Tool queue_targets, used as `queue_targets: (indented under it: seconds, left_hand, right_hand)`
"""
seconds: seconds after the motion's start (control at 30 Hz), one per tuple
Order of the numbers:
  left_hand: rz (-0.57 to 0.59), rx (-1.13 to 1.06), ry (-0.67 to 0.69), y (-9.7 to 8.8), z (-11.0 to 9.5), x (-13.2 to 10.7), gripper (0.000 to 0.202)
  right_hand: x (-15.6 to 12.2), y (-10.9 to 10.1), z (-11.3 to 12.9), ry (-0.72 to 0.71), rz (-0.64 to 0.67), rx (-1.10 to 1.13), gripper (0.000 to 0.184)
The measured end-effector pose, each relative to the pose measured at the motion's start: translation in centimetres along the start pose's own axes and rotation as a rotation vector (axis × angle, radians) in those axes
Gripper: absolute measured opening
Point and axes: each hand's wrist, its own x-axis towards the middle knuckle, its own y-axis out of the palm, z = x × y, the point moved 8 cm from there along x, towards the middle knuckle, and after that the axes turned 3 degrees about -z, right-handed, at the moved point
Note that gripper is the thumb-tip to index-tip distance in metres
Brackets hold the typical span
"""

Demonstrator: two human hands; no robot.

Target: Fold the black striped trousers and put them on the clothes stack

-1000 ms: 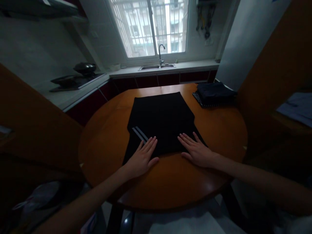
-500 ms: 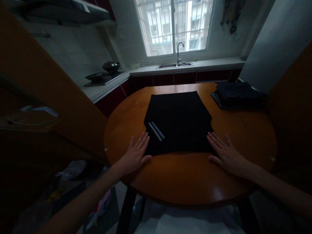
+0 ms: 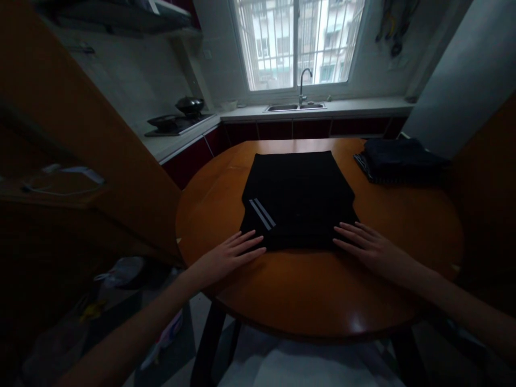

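A black garment (image 3: 298, 188), folded flat, lies on the wooden table (image 3: 302, 290). Two pale stripes (image 3: 262, 214) run slantwise across its left side. My left hand (image 3: 231, 257) rests on the garment's near left corner, fingers stretched out over the cloth. On the near right corner lies my right hand (image 3: 373, 250), its fingers extended and slightly apart. Neither hand grips the cloth. The fingertips cover parts of the near edge.
A stack of folded dark clothes (image 3: 403, 160) sits at the table's far right. Behind the table are a counter with a sink (image 3: 296, 107) and a stove (image 3: 177, 126) bearing a wok (image 3: 189, 105). A wooden partition (image 3: 100, 134) stands on the left.
Both hands have shifted inward along the garment's near edge, their fingers now pointing more toward each other. The near corners sit slightly farther in. The whole view has moved a little.
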Motion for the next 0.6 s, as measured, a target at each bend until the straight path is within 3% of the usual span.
queue_targets:
  seconds: [0.07, 0.23, 0.6]
  left_hand:
    - [0.019, 0.015, 0.017, -0.2, -0.1, 0.4, 0.065]
    - [0.025, 0.053, 0.002, -0.3, 0.8, 0.2, 0.065]
    - [-0.16, -0.004, 0.038, 0.1, 3.3, -1.4, 0.049]
  right_hand:
    - [0.3, -0.1, 0.3, -0.026, 0.042, -0.047, 0.07]
    - [-0.2, -0.3, -0.2, 0.062, 0.067, -0.169, 0.069]
    - [-2.9, -0.7, -2.1, -0.015, -0.131, -0.083, 0.043]
